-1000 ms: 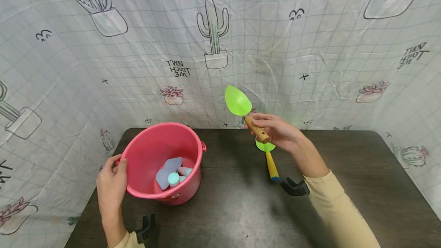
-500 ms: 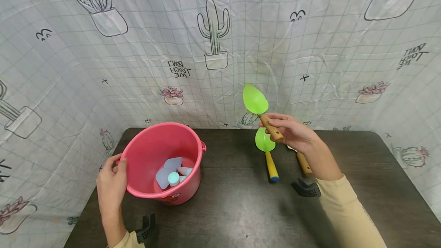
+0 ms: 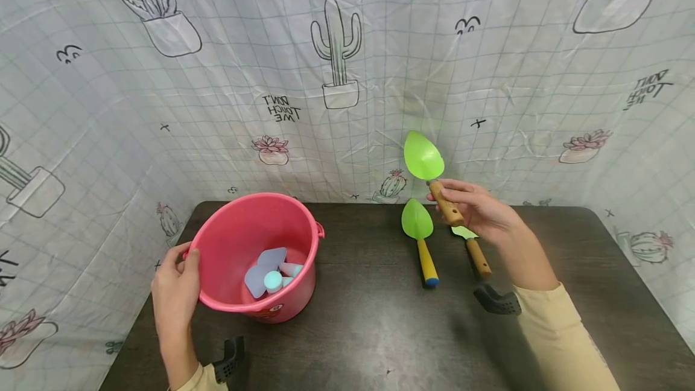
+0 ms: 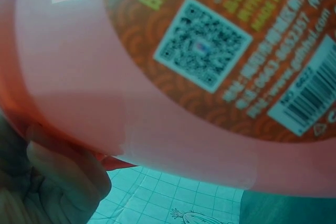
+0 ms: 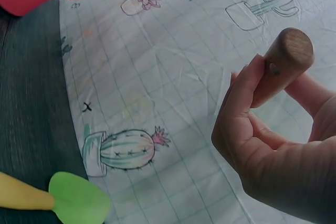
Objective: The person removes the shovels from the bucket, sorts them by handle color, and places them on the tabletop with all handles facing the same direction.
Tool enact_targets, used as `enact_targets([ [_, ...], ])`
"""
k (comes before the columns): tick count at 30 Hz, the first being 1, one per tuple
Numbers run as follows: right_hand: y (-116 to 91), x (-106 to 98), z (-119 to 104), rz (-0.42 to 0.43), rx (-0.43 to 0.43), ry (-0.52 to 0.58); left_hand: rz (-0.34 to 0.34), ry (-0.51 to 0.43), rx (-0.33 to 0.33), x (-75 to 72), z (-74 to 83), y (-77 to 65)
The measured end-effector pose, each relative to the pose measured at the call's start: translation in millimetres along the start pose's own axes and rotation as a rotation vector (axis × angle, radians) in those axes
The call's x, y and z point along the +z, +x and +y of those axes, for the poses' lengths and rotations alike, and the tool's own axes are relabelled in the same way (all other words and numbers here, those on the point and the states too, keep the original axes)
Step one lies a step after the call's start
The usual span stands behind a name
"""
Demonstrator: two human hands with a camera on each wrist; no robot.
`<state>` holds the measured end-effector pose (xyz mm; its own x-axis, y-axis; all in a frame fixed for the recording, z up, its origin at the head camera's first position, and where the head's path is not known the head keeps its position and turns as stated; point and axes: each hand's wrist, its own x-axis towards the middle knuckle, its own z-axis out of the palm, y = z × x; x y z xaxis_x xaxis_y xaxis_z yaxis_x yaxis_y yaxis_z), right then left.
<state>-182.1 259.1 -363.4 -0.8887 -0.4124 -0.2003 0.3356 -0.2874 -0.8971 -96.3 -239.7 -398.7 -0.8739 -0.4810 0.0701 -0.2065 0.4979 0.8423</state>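
Note:
My left hand [image 3: 176, 285] grips the rim of a pink bucket [image 3: 225, 246] at its left side; the bucket leans a little, its mouth facing me. In the left wrist view the bucket's wall bears a printed label [image 4: 205, 45]. Inside lie a greyish-blue flat piece [image 3: 260, 279] and some pieces with turquoise caps [image 3: 274, 282]. With its fingers around the wooden handle [image 3: 446, 204], my right hand [image 3: 483, 210] holds a green hand trowel [image 3: 423, 158] in the air, blade up. In the right wrist view the handle's end [image 5: 296, 48] shows, while the blade is hidden.
On the dark table [image 3: 369, 330] lies a green trowel with a yellow handle [image 3: 427, 261]. To its right lies another tool with a wooden handle [image 3: 478, 257], its green head partly behind my right hand. A cactus-print cloth [image 3: 233, 77] hangs around the table's back and sides.
My right hand has moved right with the trowel, away from the bucket. The two tools on the table have come into fuller view. My left hand and the bucket have stayed in place.

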Motion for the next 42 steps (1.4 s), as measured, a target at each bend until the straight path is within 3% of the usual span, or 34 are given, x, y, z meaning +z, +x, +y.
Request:
enact_targets([
  [16,-10,-26,4,-0.055,-0.046,0.081,-0.001,0.004,0.001,1.1,1.4,2.5],
  [25,-17,-40,5,-0.032,-0.062,0.063,-0.001,-0.004,0.000,1.5,2.3,3.8],
  [42,-31,-73,14,-0.057,-0.089,0.156,0.004,-0.002,0.002,2.0,2.3,4.7],
])
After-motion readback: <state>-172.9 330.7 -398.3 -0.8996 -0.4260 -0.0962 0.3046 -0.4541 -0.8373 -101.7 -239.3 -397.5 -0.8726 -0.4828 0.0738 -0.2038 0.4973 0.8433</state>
